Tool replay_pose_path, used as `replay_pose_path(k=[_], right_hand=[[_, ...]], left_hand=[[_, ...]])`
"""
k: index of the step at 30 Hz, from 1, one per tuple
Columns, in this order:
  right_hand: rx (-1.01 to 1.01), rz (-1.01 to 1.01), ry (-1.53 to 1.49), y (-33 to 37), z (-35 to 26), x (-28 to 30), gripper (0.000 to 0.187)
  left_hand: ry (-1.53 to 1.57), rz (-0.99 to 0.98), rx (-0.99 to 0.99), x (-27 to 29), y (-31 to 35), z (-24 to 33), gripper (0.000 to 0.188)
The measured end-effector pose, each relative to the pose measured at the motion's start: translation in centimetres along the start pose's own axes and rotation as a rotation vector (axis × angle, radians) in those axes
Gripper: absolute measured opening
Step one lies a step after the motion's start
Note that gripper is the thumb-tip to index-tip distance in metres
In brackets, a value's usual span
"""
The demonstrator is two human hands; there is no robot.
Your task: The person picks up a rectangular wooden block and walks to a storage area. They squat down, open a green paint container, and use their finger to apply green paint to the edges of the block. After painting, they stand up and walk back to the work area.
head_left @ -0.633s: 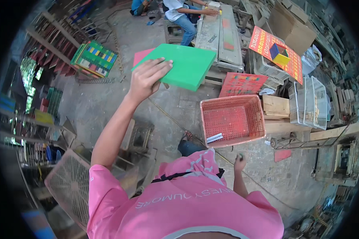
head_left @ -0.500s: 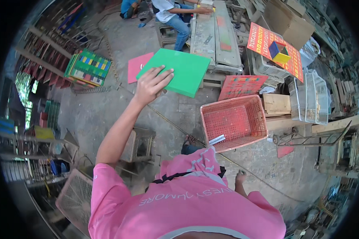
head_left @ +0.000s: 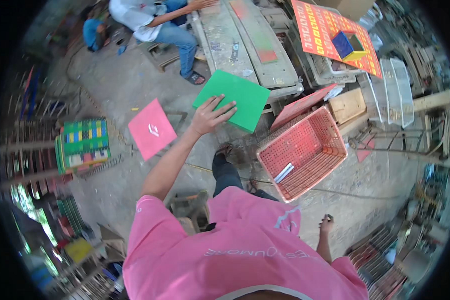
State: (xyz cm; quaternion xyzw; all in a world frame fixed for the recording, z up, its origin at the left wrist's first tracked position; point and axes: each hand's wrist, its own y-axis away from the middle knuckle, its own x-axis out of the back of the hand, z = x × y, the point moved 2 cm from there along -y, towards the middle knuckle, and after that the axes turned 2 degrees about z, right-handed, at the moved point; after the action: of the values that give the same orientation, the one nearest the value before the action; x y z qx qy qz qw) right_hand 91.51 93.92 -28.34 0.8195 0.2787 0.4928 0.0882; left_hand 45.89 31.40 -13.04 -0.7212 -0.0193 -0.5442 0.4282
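My left hand [head_left: 211, 116] is closed over the near edge of a flat green board [head_left: 242, 95]. Its fingers lie across the top face; the thumb is hidden underneath. The board hangs tilted in front of the near end of a long worn table [head_left: 285, 75]. Low at my right side is my right hand [head_left: 327, 225], its fingers curled. A small dark spot shows at its fingertips, too small to name. To the right of the green board sits a red plastic basket [head_left: 267, 155] with a white strip [head_left: 284, 172] inside.
A pink board [head_left: 152, 129] lies left of my forearm. Beyond it stands a stack of green patterned boards [head_left: 85, 140]. A person in jeans [head_left: 177, 42] sits at the table. Right of the basket are a wooden box [head_left: 347, 106], white crates [head_left: 397, 95] and a metal trolley [head_left: 390, 142].
The view has turned and advanced toward the table. The green board stays in my left hand, and the pink board now shows apart from it. My right hand appears farther right.
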Motion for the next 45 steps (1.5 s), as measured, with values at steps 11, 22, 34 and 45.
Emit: replay_pose_path(k=[11,22,34,45], right_hand=[[-0.015,0.385,0.631,16.1,-4.9,2.6,0.027],[0.012,0.406,0.686,20.9,-7.5,3.7,0.027],[0.011,0.425,0.795,24.0,-7.3,3.1,0.022],[-0.044,0.398,0.696,26.1,-5.7,1.8,0.028]], left_hand=[[0.225,0.074,-0.157,-13.5,1.0,-12.9,0.03],[0.367,0.041,-0.19,-18.7,5.7,-12.7,0.029],[0.4,0.008,-0.199,-19.9,7.5,-12.3,0.035],[0.427,-0.152,-0.232,-19.8,6.9,-12.6,0.042]])
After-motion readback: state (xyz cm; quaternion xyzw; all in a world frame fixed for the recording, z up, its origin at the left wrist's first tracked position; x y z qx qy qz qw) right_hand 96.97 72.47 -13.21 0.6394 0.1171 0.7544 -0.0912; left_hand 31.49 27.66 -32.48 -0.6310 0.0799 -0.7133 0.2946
